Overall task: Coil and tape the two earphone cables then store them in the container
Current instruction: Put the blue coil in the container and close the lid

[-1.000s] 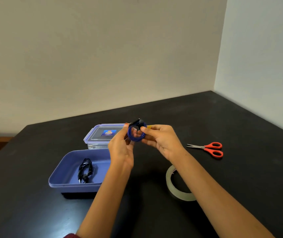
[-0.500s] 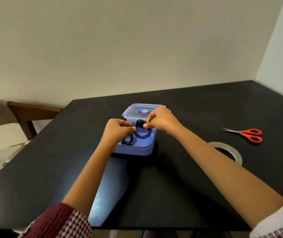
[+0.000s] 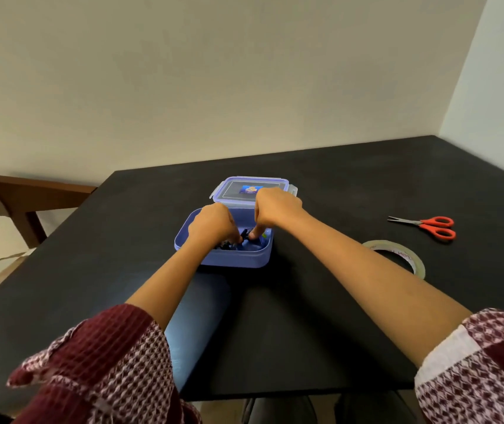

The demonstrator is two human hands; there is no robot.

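Hands first: your left hand (image 3: 214, 224) and right hand (image 3: 275, 209) both reach down into the blue container (image 3: 232, 261). Their fingers are curled and the fingertips pinch the blue earphone coil (image 3: 247, 244) low inside it. The black earphone coil (image 3: 224, 246) lies at its 9 o'clock. From the container, the lid (image 3: 253, 189) sits at 12 o'clock, the scissors (image 3: 428, 226) at 3 and the tape roll (image 3: 397, 251) at 4.

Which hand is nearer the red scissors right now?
Right. The right hand is over the container, left of the scissors; the left hand is farther left.
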